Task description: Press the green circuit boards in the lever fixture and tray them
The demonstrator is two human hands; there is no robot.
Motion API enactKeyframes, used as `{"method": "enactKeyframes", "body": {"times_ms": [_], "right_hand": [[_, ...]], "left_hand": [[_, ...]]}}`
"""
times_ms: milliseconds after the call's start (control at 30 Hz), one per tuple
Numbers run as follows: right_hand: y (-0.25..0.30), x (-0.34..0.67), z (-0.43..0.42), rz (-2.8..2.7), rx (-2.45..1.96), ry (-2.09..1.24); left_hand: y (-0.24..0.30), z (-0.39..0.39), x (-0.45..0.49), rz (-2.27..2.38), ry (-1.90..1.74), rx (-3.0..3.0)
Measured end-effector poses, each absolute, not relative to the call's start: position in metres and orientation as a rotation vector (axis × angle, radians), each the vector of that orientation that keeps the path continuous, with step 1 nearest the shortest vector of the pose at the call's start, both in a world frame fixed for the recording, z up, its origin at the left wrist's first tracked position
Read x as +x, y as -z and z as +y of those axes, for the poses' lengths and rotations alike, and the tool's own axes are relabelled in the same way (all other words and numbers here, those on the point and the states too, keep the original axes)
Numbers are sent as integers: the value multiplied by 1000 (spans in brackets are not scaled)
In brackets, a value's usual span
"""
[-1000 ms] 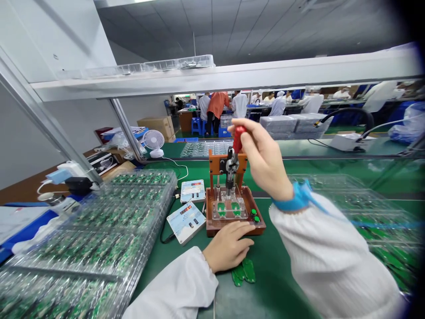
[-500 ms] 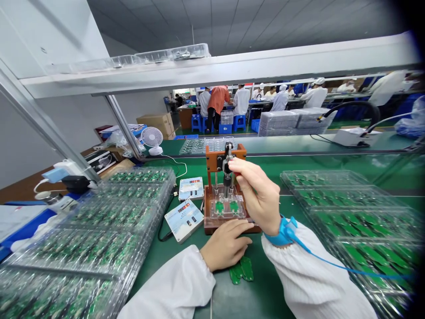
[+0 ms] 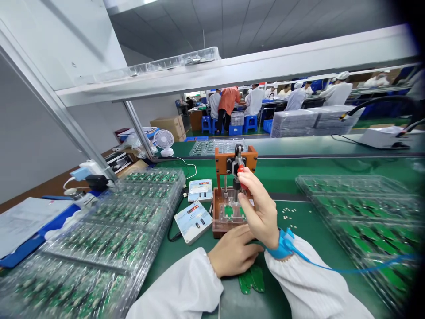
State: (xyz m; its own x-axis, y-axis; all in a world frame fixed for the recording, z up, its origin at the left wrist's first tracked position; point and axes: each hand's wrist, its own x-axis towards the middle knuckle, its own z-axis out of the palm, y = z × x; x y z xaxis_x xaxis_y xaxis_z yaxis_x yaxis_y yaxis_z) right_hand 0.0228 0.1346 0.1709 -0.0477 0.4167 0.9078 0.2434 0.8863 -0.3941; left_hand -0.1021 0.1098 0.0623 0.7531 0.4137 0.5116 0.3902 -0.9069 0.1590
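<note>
In the head view, my right hand [image 3: 262, 208], with a blue strap at its wrist, closes on the red clamp handle [image 3: 241, 169] of a small press fixture [image 3: 221, 165]. The handle points down, and its lower part is covered by my fingers. Under the plunger, green circuit boards [image 3: 228, 210] lie in the clear holder on the brown base. My left hand [image 3: 232, 252] rests at the base's front edge, fingers curled; whatever they hold is hidden, partly behind my right hand. Loose green boards [image 3: 252, 280] lie on the mat just below it.
Left of the fixture are two counter boxes [image 3: 193, 221] with red digits. Stacked clear trays of boards [image 3: 133, 212] stand on the left, and more trays [image 3: 352, 212] on the right. Small pale bits [image 3: 288, 212] are scattered near the fixture. A white fan [image 3: 164, 139] stands behind.
My right hand has come down slightly and the red handle now shows between its fingers. The view has turned a little left, so the scene sits further right. My left hand stays by the base.
</note>
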Motion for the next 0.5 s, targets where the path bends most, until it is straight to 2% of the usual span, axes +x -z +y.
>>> {"method": "enactKeyframes", "body": {"times_ms": [67, 200, 267, 333, 367, 400, 500], "right_hand": [[-170, 23, 135, -1635, -519, -150], [-170, 24, 136, -1644, -491, -151], [-171, 24, 136, -1651, -485, -171], [-171, 25, 136, -1666, -478, -184], [-172, 25, 136, -1676, -473, -185], [-173, 25, 136, -1683, -468, -185], [-175, 27, 136, -1687, -454, -188]], "left_hand": [[-67, 107, -103, 605, -1001, 2876], [-87, 102, -117, 529, -1582, 2681], [-99, 108, -135, 724, -1808, 2557], [-110, 124, -161, 1069, -1858, 2438], [-115, 135, -175, 1284, -1751, 2388], [-120, 147, -189, 1493, -1497, 2374], [-130, 181, -223, 1821, -355, 2257]]}}
